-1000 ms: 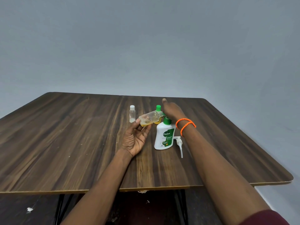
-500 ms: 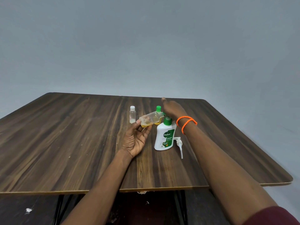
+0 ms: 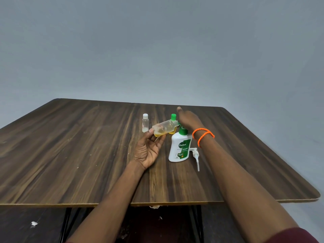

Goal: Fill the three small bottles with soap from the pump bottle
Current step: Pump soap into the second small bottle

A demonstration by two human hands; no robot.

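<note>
My left hand (image 3: 149,149) holds a small clear bottle (image 3: 164,128) by its base, tilted on its side with yellow soap pooled in it. My right hand (image 3: 188,119) is at the bottle's threaded neck, fingers curled over a green cap (image 3: 178,124) that is mostly hidden. Behind them stands a green-capped small bottle (image 3: 173,117) with yellow soap inside. A white-capped small bottle (image 3: 145,122) stands to the left and looks clear. The white Dettol pump bottle (image 3: 180,149) stands under my right wrist with no pump on its green collar.
The white pump head (image 3: 196,156) with its tube lies on the dark wood table (image 3: 70,155) just right of the Dettol bottle. The table's front edge runs close to me; a grey wall is behind. Scraps of paper lie on the floor below.
Both hands stay at the tilted bottle with barely any shift. Nothing on the table has moved.
</note>
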